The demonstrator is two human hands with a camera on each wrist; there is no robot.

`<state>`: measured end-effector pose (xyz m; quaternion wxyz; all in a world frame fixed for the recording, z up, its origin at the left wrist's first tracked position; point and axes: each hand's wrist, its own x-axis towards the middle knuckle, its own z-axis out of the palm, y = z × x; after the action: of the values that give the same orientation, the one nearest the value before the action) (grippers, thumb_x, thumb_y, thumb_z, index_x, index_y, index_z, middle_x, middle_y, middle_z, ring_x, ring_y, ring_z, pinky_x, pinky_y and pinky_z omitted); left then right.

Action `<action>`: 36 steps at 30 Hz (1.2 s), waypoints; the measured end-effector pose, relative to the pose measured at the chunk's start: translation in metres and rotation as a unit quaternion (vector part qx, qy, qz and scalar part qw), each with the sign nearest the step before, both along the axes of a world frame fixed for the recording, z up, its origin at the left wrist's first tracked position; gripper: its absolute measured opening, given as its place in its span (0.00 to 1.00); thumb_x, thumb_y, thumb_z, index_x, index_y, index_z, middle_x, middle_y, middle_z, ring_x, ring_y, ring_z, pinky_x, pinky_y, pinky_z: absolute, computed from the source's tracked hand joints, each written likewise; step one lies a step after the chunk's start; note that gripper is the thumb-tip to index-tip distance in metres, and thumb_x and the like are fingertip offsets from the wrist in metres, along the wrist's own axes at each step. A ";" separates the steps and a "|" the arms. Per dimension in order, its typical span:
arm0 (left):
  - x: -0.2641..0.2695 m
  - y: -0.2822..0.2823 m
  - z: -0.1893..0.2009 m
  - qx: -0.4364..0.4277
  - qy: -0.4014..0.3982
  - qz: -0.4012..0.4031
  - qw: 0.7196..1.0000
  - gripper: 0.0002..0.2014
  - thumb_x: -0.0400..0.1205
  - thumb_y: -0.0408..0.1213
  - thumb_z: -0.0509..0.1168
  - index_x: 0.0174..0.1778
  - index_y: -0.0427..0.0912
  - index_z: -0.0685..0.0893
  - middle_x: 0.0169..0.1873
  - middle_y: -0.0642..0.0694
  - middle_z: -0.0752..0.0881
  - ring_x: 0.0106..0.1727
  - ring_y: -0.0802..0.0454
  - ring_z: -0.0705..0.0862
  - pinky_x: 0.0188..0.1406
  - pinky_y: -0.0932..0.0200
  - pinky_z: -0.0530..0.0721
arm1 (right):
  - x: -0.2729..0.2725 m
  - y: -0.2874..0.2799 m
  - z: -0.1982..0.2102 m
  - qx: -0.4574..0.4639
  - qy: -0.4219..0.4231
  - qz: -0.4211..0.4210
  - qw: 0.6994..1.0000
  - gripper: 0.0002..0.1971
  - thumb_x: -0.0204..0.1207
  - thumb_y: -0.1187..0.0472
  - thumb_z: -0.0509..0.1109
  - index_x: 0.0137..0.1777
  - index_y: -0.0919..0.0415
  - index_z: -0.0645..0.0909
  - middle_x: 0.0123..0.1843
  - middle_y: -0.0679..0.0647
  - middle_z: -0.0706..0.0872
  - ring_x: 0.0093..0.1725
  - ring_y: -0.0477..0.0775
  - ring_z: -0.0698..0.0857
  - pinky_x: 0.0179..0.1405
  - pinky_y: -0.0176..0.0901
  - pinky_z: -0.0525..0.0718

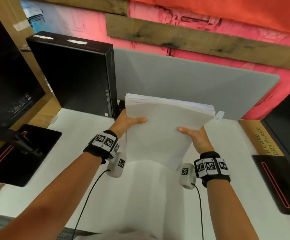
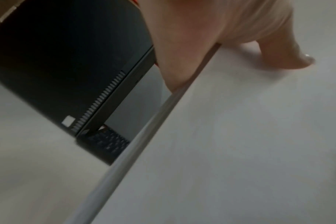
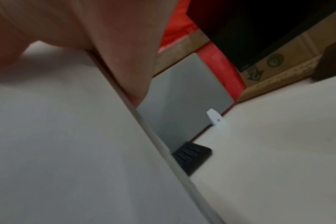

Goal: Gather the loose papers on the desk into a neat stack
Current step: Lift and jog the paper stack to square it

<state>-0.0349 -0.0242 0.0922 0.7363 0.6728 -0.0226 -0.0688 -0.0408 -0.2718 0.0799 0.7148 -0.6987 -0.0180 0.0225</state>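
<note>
A thick stack of white papers [image 1: 159, 129] is held tilted above the white desk [image 1: 140, 196], its near corner pointing down toward me. My left hand [image 1: 128, 121] grips the stack's left edge, thumb on top and fingers hidden beneath. My right hand [image 1: 195, 135] grips the right edge the same way. In the left wrist view the thumb [image 2: 286, 56] presses on the top sheet [image 2: 240, 136]. The right wrist view shows the paper stack [image 3: 67, 144] with the hand [image 3: 109, 45] wrapped over its edge. The far edges of the sheets are slightly fanned.
A black computer tower [image 1: 75, 75] stands at the back left beside a monitor [image 1: 7, 80] on its stand. A grey divider panel [image 1: 184, 80] runs along the back. At the right sit a cardboard box [image 1: 261, 137] and another monitor base [image 1: 279, 182]. A small black device [image 3: 192, 156] lies by the divider.
</note>
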 end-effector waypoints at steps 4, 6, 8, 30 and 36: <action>-0.006 -0.004 -0.030 0.018 0.049 0.005 0.999 0.24 0.70 0.22 0.72 0.52 0.56 0.77 0.50 0.56 0.83 0.53 0.62 0.81 0.69 0.53 0.75 | -0.009 -0.001 -0.034 -0.013 0.079 -0.010 0.997 0.29 0.53 0.63 0.82 0.56 0.51 0.79 0.54 0.50 0.87 0.56 0.50 0.86 0.59 0.46 0.83; -0.007 -0.005 -0.038 0.023 0.059 0.002 0.998 0.26 0.68 0.23 0.74 0.55 0.55 0.77 0.52 0.55 0.84 0.55 0.60 0.82 0.70 0.53 0.74 | -0.010 0.003 -0.044 -0.025 0.107 -0.023 0.994 0.24 0.56 0.67 0.82 0.52 0.52 0.81 0.53 0.53 0.88 0.55 0.54 0.86 0.63 0.53 0.82; -0.005 -0.008 -0.038 0.017 0.062 0.019 0.998 0.27 0.67 0.23 0.75 0.54 0.54 0.77 0.53 0.53 0.84 0.55 0.58 0.82 0.68 0.56 0.76 | -0.009 0.008 -0.046 -0.025 0.117 -0.055 0.991 0.19 0.61 0.72 0.80 0.49 0.55 0.82 0.50 0.54 0.88 0.52 0.55 0.86 0.61 0.53 0.83; 0.005 -0.018 -0.002 -0.046 -0.061 0.167 0.983 0.08 0.73 0.26 0.71 0.46 0.42 0.86 0.38 0.55 0.89 0.40 0.63 0.88 0.42 0.68 0.85 | -0.001 0.042 -0.008 0.031 -0.012 -0.158 0.987 0.10 0.74 0.66 0.71 0.55 0.56 0.80 0.47 0.46 0.86 0.41 0.32 0.86 0.44 0.24 0.83; 0.005 -0.015 0.009 -0.053 -0.101 0.179 0.977 0.12 0.74 0.25 0.70 0.53 0.33 0.84 0.42 0.53 0.87 0.41 0.64 0.88 0.45 0.67 0.86 | 0.004 0.041 0.000 0.038 -0.037 -0.141 0.989 0.11 0.74 0.67 0.71 0.55 0.58 0.79 0.47 0.45 0.86 0.40 0.31 0.87 0.43 0.25 0.83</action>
<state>-0.0297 -0.0396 0.1008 0.7655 0.6291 0.0199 0.1336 -0.0369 -0.2308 0.0796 0.7359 -0.6668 0.0535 -0.1049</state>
